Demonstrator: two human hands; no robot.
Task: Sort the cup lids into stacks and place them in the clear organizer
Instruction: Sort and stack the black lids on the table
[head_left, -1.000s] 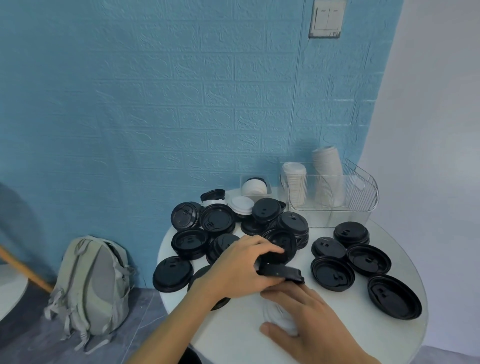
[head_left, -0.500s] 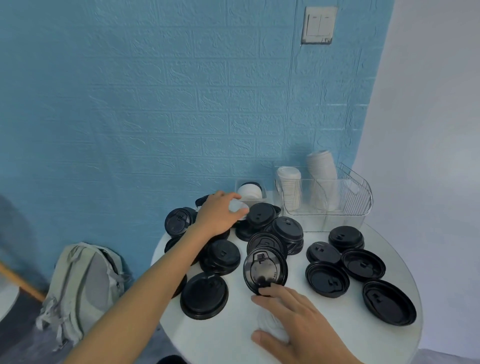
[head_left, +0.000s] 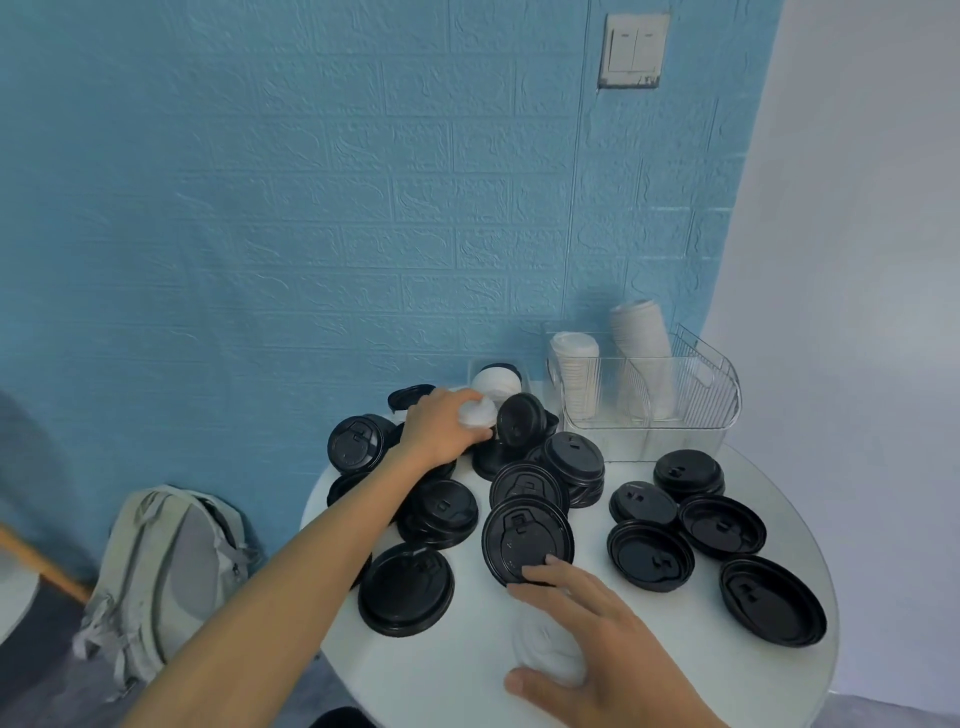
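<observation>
While the right hand (head_left: 597, 631) stayed flat over a small white stack (head_left: 545, 652), the left hand (head_left: 439, 428) had reached far back and now curled its fingers around a white lid (head_left: 477, 413). Beyond those fingertips, the clear organizer (head_left: 691, 410) already held white stacks, so this lid probably joined the white pile next.
</observation>
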